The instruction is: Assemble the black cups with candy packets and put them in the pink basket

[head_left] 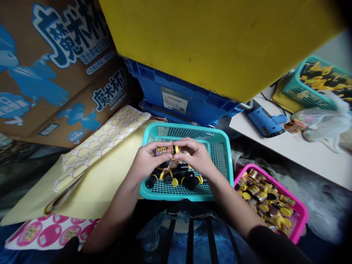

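Observation:
Both hands meet above a turquoise plastic basket [229, 161] that sits in front of me. Between the fingertips lies a small cylinder with a colourful printed label and a black and yellow end [164, 150]. My left hand [147, 158] grips its labelled side with thumb and fingers. My right hand [197, 157] pinches around its black and yellow end. Below them in the basket are several black and yellow plastic pieces [168, 178], some with printed wrapping. The hands hide part of that heap.
To the right a pink basket [304, 216] holds many labelled cylinders. A white table [310, 157] carries a blue heat gun [265, 121], a plastic bag [327, 123] and another turquoise basket [297, 86]. Sticker sheets [110, 143] lie left, cardboard boxes [55, 91] behind. Yellow and blue crates [154, 88] stand ahead.

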Demonstrator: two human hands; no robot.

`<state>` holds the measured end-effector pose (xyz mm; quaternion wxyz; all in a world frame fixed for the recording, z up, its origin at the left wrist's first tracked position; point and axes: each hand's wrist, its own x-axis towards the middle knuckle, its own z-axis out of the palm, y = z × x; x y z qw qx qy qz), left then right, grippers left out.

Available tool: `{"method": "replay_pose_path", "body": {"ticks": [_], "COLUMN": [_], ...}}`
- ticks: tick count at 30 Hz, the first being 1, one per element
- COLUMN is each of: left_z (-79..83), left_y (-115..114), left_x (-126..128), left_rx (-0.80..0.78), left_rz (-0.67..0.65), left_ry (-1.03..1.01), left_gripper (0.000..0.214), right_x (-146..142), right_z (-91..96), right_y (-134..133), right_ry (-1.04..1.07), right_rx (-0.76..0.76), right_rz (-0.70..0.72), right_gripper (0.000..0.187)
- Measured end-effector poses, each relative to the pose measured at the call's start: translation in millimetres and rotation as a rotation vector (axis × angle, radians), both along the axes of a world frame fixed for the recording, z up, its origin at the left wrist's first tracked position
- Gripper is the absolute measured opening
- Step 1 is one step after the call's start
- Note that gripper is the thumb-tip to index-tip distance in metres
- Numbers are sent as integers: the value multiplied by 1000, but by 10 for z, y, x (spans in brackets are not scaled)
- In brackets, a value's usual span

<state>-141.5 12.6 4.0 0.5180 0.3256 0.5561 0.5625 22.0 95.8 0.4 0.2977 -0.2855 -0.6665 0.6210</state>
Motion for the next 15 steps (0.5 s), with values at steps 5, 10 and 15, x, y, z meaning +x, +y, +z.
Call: {"method": "replay_pose_path", "body": {"ticks": [5,10,15], "left_z": [14,4,14], "left_y": [42,32,5], "left_x": [79,149,185], "left_rx": [48,23,-11], "left_rz": [23,12,-11], "left_ry": [-102,-155,-188], "left_gripper": [31,27,28], "right_x": [-82,-115,-46], "right_z": [-85,-167,-202], "right_y": [-96,-197,-168], "right_ry": [226,298,286], "right_rx": [-491,-691,-642], "right_rz": [118,173,152], "right_gripper": [35,47,41]}}
